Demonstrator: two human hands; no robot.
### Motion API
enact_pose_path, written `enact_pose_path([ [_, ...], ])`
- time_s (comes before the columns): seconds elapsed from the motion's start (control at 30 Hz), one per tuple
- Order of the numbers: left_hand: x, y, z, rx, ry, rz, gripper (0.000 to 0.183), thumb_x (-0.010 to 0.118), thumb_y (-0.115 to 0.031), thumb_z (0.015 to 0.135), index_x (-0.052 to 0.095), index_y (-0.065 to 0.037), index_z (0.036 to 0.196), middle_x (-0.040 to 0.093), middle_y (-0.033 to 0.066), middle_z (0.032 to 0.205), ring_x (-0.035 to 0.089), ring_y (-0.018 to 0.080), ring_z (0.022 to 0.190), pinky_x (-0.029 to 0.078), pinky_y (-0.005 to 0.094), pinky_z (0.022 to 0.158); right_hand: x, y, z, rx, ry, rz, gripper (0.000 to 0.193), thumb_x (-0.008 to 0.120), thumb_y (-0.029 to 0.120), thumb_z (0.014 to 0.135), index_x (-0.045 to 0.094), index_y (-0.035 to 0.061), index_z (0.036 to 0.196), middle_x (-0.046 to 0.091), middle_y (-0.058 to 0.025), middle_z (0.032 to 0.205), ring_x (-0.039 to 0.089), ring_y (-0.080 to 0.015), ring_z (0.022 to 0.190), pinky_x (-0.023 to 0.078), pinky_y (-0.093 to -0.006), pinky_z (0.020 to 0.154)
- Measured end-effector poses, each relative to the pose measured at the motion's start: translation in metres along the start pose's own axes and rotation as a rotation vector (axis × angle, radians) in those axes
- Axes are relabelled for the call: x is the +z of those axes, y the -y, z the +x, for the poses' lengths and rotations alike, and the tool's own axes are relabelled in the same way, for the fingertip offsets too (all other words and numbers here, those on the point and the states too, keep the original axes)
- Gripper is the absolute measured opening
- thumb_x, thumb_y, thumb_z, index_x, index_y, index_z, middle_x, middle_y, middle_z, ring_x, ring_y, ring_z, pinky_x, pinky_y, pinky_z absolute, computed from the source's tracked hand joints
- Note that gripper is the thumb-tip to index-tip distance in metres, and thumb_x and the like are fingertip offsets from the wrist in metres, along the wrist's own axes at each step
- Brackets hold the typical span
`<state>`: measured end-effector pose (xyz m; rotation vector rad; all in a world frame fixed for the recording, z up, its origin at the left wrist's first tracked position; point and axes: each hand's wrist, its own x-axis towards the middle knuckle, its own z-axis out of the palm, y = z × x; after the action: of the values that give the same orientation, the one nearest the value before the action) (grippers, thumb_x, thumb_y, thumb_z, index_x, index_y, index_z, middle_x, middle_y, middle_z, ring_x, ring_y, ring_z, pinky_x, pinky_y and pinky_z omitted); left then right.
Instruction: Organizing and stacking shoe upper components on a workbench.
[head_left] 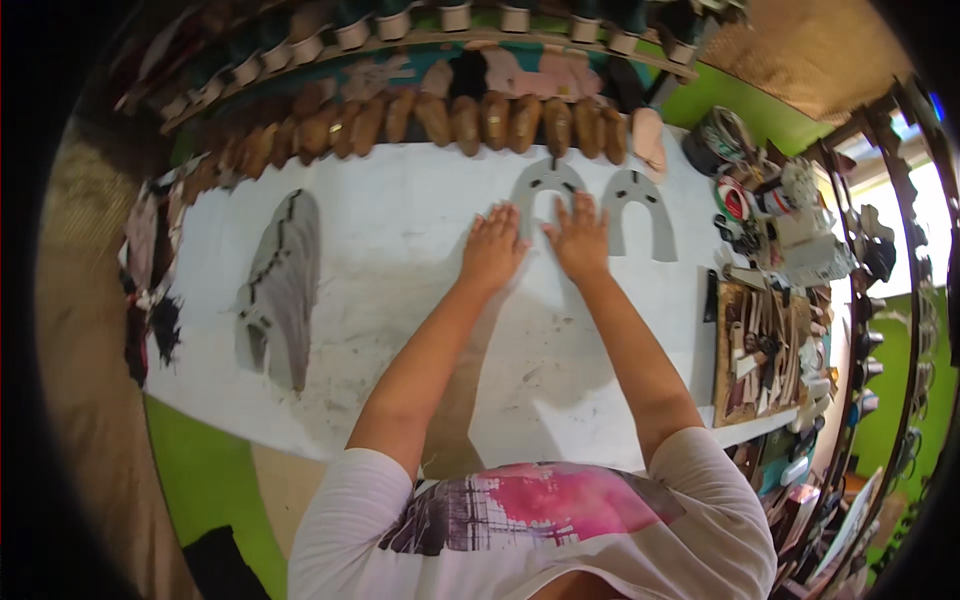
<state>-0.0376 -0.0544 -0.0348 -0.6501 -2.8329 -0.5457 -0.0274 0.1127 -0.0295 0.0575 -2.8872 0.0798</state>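
While one grey U-shaped upper (540,174) lies beside a second upper (657,232), a fanned stack (292,255) sits left

Head view: left hand (494,246) and right hand (580,240) palm-down, fingers loosely spread, gripping nothing, at the legs of the first piece, on the white table (400,220) below brown shoe lasts (525,122). My read: two laid out, stack left to go; can't tell if these two are finished.

Row of brown shoe lasts (432,118)
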Motion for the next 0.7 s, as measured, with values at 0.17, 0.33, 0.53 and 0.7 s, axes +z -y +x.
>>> enact_pose_path([
  [0.17,-0.071,0.042,-0.094,0.074,0.208,-0.217,0.05,0.047,-0.028,0.084,0.039,0.0,0.124,0.04,0.0168,0.129,0.035,0.0295,0.122,0.026,0.0417,0.1,-0.028,0.066,-0.031,-0.016,0.006,0.036,0.05,0.048,0.039,0.083,0.045,0.009,0.123,0.036,-0.0177,0.132,0.031,-0.0318,0.124,0.02,-0.053,0.1],
  [0.33,-0.157,0.111,-0.167,0.001,0.065,-0.267,0.032,0.051,-0.022,0.083,0.055,-0.003,0.108,0.05,0.0148,0.117,0.045,0.0302,0.111,0.034,0.04,0.094,-0.058,0.187,-0.047,-0.111,0.161,0.64,0.027,0.053,0.019,0.08,0.058,0.0021,0.101,0.059,-0.0163,0.1,0.054,-0.0307,0.094,0.039,-0.0402,0.086],
  [0.53,-0.222,0.216,-0.22,-0.48,-0.331,-0.043,0.034,0.054,-0.017,0.079,0.053,-0.001,0.109,0.051,0.0163,0.114,0.046,0.035,0.106,0.036,0.0393,0.092,-0.057,0.332,-0.06,-0.203,0.321,1.011,0.022,0.053,0.021,0.081,0.062,0.006,0.094,0.061,-0.0133,0.091,0.057,-0.0311,0.082,0.046,-0.0377,0.071],
  [0.7,-0.234,0.268,-0.24,-0.687,-0.184,0.011,0.04,0.057,-0.018,0.077,0.05,-0.003,0.113,0.053,0.0156,0.111,0.051,0.0327,0.101,0.042,0.0402,0.084,-0.059,0.385,-0.057,-0.18,0.453,0.885,0.024,0.056,0.027,0.079,0.061,0.0046,0.086,0.06,-0.0125,0.082,0.057,-0.0298,0.078,0.046,-0.0365,0.067],
])
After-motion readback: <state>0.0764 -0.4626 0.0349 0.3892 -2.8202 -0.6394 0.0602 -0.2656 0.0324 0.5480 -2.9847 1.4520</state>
